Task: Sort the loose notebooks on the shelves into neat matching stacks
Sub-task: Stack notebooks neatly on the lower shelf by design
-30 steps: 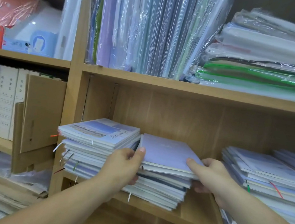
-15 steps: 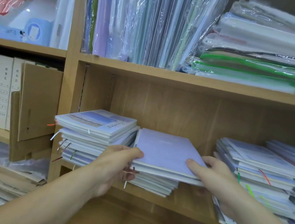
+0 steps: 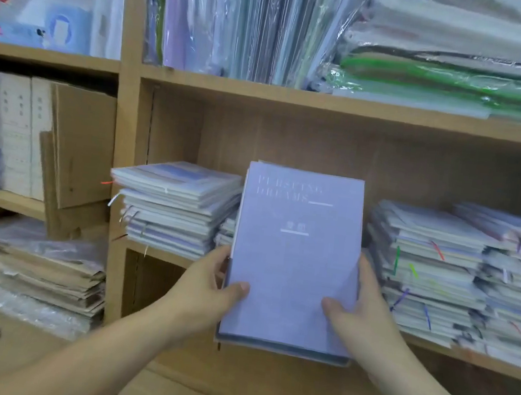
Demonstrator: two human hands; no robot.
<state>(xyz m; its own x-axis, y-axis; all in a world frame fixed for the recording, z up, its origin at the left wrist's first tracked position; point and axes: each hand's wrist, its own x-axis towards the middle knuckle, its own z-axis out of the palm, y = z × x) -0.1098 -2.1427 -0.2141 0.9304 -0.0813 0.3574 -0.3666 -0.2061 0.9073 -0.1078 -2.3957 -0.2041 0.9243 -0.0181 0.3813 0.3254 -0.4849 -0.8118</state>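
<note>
lifted off the middle pile and tipped upright since a second ago, the lilac notebooks (image 3: pixel 293 266) now face cover-out in front of the shelf bay (image 3: pixel 162 252), clear of it; the left hand (image 3: pixel 210 284) grips their lower left edge and the right hand (image 3: pixel 357 309) the lower right, thumbs on the cover, both hands closed round the bundle; judged from this, sorting is barely under way: one matching set is pulled, nothing restacked; behind it a low remnant pile (image 3: pixel 226 229) sits beside the left stack (image 3: pixel 173 207), ragged, with ribbons poking out; two right stacks (image 3: pixel 423 264) are equally uneven, covers mixed; the upper shelf holds wrapped folders (image 3: pixel 240 23); the left bay holds box files (image 3: pixel 16 133) and cardboard (image 3: pixel 80 144).
</note>
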